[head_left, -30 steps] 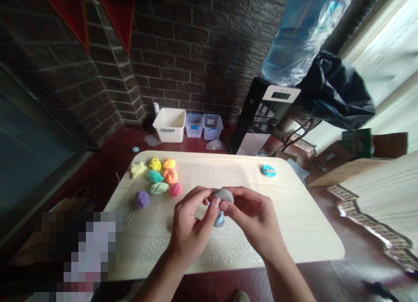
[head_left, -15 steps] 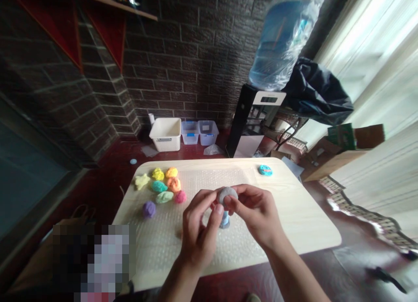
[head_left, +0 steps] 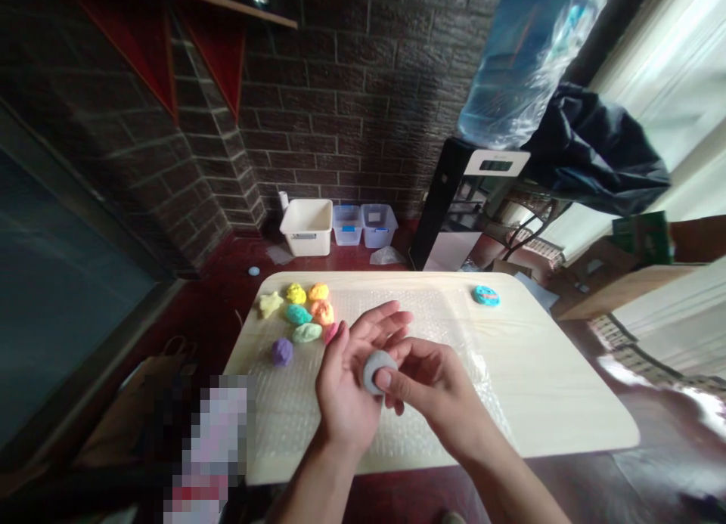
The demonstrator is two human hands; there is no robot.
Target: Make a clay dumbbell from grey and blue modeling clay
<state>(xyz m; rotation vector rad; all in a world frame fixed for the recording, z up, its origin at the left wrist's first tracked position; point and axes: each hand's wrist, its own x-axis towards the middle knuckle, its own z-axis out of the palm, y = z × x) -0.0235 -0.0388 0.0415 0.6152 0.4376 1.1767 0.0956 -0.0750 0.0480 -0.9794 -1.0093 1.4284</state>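
Note:
My right hand (head_left: 435, 379) pinches a flat, round grey clay disc (head_left: 370, 371) between thumb and fingers. Beneath the disc lies my left hand (head_left: 349, 392), palm up with fingers stretched out; the disc is over the palm, and I cannot tell whether it touches. Both hands are above bubble wrap (head_left: 414, 312) on a light wooden table (head_left: 544, 373). Left of them sit several clay lumps, among them a purple one (head_left: 282, 351), a pale green one (head_left: 307, 333), a teal one (head_left: 299, 314) and an orange one (head_left: 322, 312). A pink lump (head_left: 330, 333) is partly hidden by my left hand.
A blue clay piece (head_left: 486, 296) with a pinkish stripe lies at the table's far right. Beyond the table stand a white basket (head_left: 309, 240), two clear bins (head_left: 378, 233) and a water dispenser (head_left: 454, 206). Cardboard boxes (head_left: 612, 282) are on the right.
My left hand has let go of the grey disc and opened flat, palm up. The disc has come lower in my right hand. A small blue-and-grey piece below the hands is out of sight.

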